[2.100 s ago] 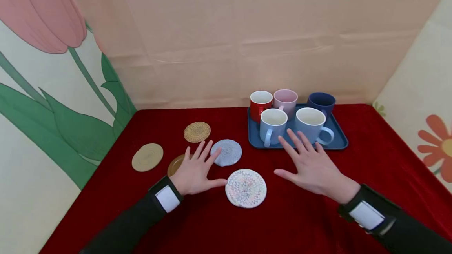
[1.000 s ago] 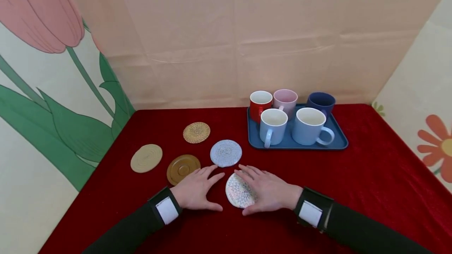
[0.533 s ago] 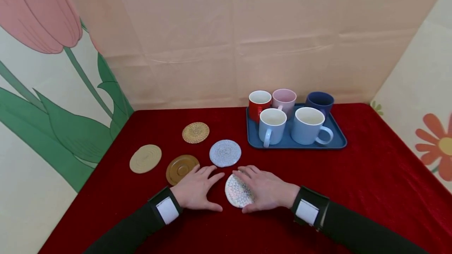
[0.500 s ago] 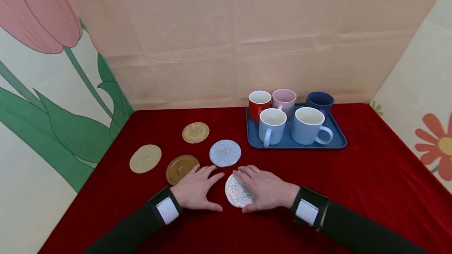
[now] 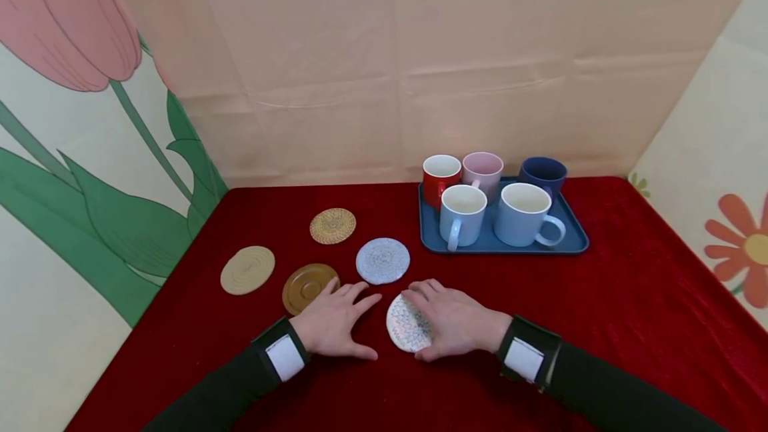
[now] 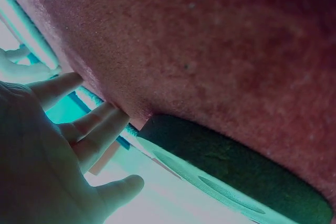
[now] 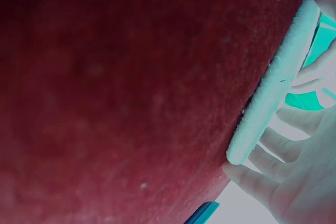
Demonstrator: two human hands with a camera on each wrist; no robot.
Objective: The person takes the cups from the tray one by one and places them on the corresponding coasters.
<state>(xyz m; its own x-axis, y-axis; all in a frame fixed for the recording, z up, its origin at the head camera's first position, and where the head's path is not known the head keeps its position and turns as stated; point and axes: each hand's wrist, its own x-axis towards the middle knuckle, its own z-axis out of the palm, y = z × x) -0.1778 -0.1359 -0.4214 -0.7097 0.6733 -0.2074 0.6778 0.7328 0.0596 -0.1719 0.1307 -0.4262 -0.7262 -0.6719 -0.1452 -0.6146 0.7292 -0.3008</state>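
Shifted slightly rightward, the patterned coaster [image 5: 405,325] lies on the red-clothed counter [image 5: 540,299] beneath my right hand [image 5: 456,320], whose fingers and thumb clamp its opposite edges, while my left hand [image 5: 332,322] rests, fingers apart, just beside the brown saucer [image 5: 306,287].

A small staged set, screened on three sides

This looks like a dressed display booth; whether a home, studio or lab surrounds it cannot be told. Red plush cloth [image 5: 618,292] spreads under the left hand [image 5: 333,322] and right hand [image 5: 456,319]. Beyond both, a creased beige sheet [image 5: 360,85] forms the back wall. Left of the left hand rises a panel printed with a pink tulip [image 5: 72,19]; right of the right hand, a pale panel [image 5: 720,139] bears an orange flower [image 5: 756,249]. Mugs [image 5: 463,215] on a blue tray [image 5: 574,235] beyond the right hand add a household note.
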